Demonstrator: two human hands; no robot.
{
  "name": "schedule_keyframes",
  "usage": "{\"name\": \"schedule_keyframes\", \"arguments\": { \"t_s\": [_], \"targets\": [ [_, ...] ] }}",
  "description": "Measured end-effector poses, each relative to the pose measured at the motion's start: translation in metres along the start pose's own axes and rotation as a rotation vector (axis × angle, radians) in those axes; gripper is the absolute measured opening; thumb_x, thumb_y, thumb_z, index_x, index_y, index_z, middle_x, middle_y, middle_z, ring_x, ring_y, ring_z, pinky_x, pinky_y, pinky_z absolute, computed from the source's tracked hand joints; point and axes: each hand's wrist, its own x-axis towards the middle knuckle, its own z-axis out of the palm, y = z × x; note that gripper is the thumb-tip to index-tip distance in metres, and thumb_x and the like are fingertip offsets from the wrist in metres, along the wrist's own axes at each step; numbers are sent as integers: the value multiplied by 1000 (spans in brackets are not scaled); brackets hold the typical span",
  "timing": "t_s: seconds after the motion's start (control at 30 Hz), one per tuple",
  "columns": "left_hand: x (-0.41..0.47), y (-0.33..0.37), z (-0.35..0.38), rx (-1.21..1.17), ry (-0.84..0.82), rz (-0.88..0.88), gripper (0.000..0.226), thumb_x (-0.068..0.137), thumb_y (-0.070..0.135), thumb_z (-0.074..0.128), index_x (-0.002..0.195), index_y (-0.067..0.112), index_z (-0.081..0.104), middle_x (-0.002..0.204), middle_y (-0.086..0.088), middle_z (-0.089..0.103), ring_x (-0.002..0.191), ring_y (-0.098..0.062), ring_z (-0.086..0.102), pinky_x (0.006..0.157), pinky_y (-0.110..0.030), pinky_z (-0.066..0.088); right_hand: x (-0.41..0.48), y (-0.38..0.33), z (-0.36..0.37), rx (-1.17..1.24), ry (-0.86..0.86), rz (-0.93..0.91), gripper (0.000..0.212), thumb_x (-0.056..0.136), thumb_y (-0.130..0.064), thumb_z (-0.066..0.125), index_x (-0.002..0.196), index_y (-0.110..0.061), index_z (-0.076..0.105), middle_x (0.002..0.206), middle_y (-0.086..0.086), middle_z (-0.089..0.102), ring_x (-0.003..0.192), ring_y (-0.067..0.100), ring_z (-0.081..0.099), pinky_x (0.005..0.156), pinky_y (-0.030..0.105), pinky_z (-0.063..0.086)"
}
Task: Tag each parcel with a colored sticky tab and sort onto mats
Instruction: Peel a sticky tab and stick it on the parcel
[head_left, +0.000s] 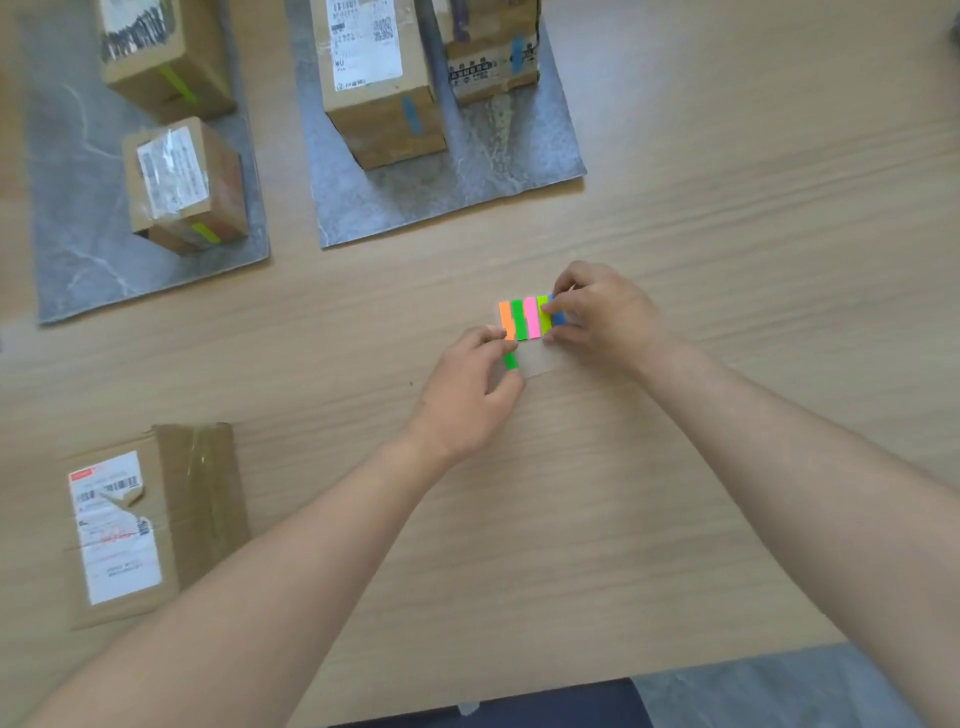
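On the pale wood-grain surface, mid-scene, the left hand is pinching a thin green rectangular tab in a narrow grip; the right hand is gripping the clear rectangular tab sheet.

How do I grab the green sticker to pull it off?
Pinch the green sticker by its lower end, coming from the near side, as the left hand does. That end pokes out below the other colours; the right hand holds the pad.
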Motion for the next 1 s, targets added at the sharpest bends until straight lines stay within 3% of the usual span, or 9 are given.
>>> {"name": "schedule_keyframes", "arguments": {
  "t_s": [0.13,0.27,0.43,0.5,0.6,0.73,0.83,0.9,1.0],
  "targets": [
    [5,-3,9,190,-5,107,59,81,36,43,120,2,71,137,-18,58,124,-35,57,107,-42,45,-2,4,2,-26,52,-127,19,80,-29,80,90,-13,80,97,11,66,77,35,61,59,45,55],
    [11,-4,11,268,-71,146,57,80,33,44,122,3,69,136,-19,58,124,-36,57,103,-44,49,-6,2,2,-75,90,-212,23,94,-29,60,89,-12,76,96,8,67,72,33,59,55,42,53],
    [12,-2,13,319,-121,168,63,80,33,44,134,5,60,136,-16,55,123,-34,56,101,-44,49,-5,-4,2,-49,72,-150,38,96,-30,45,89,-6,73,91,13,65,77,36,62,63,44,56],
    [13,0,12,380,-137,179,67,80,36,43,137,5,56,138,-15,53,123,-34,54,101,-44,48,-4,-3,0,-27,53,-101,35,94,-30,47,88,-7,72,90,13,65,81,36,63,67,45,56],
    [15,3,9,454,-135,178,70,79,40,40,139,7,54,139,-13,50,119,-34,54,99,-44,49,0,-4,-5,30,-4,-3,12,88,-19,68,86,-9,75,89,11,66,82,33,66,71,43,55],
    [16,5,8,501,-120,174,73,78,41,41,145,13,47,140,-9,47,116,-32,52,95,-43,49,8,-8,-13,229,-25,210,7,79,-17,84,85,-15,80,82,1,71,73,15,68,73,31,54],
    [18,5,10,533,-118,176,75,80,41,46,150,15,41,141,-7,44,116,-30,48,97,-42,46,14,-10,-20,346,-96,324,6,79,-17,84,84,-20,82,67,-15,68,58,-6,59,61,11,44],
    [20,3,10,551,-117,187,76,80,43,45,150,16,40,141,-6,42,117,-30,46,98,-42,45,18,-10,-25,390,-143,355,7,80,-15,81,84,-20,82,65,-16,69,57,-9,57,63,13,45],
    [20,-2,10,571,-122,202,79,78,48,36,151,18,39,142,-5,40,118,-29,45,99,-42,46,24,-11,-29,359,-164,380,6,85,-16,77,85,-21,81,76,-9,73,71,0,64,70,19,49]
  ]
}}
